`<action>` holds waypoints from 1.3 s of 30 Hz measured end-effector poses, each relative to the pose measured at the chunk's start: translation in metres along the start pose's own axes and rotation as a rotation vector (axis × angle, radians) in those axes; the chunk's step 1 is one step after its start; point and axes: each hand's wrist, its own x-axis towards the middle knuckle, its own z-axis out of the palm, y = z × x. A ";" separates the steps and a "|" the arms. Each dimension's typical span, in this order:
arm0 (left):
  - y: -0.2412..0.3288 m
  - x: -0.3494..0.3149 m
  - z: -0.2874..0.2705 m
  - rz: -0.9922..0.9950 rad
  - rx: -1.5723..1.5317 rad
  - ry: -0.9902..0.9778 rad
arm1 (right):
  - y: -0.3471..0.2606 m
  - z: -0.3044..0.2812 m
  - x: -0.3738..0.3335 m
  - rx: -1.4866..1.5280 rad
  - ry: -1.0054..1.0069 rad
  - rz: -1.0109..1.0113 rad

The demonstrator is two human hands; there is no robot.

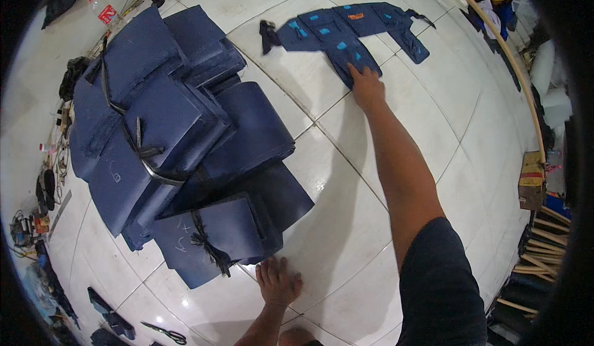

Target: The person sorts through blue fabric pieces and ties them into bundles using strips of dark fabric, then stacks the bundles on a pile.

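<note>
A dark blue tool belt (340,27) lies spread on the tiled floor at the far side. It has hanging pocket flaps, light blue and orange patches, and black straps at both ends. My right hand (369,89) reaches out to its nearest flap, fingers closed at the flap's lower end. Down at the front, my left hand (278,284) rests on the floor, fingers apart and holding nothing. Its fingertips come close to a tied bundle of dark blue sheets (210,231), part of a large heap (154,117) on the left.
Scissors (164,332) lie on the floor at the front left, near a dark strap piece (111,314). A plastic bottle (102,12) stands behind the heap. Along the right edge are a box (531,182) and several wooden sticks (544,247). White floor tiles (346,191) stretch between.
</note>
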 end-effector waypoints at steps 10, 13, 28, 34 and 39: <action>0.001 -0.001 -0.004 0.014 -0.146 0.058 | 0.185 -0.015 -0.273 0.012 -0.265 0.113; 0.009 0.006 -0.016 0.008 -0.259 -0.008 | 0.193 -0.019 -0.393 0.095 -0.221 0.045; -0.164 -0.337 -0.401 -0.242 -0.078 -0.588 | 0.013 -0.236 -0.612 0.510 -0.462 -0.502; -0.301 -0.520 -0.461 -0.813 -0.506 0.250 | -0.098 -0.347 -0.625 0.804 -0.393 -0.591; -0.413 -0.667 -0.339 -1.185 -0.404 0.427 | -0.237 -0.359 -0.604 0.734 -0.337 -0.588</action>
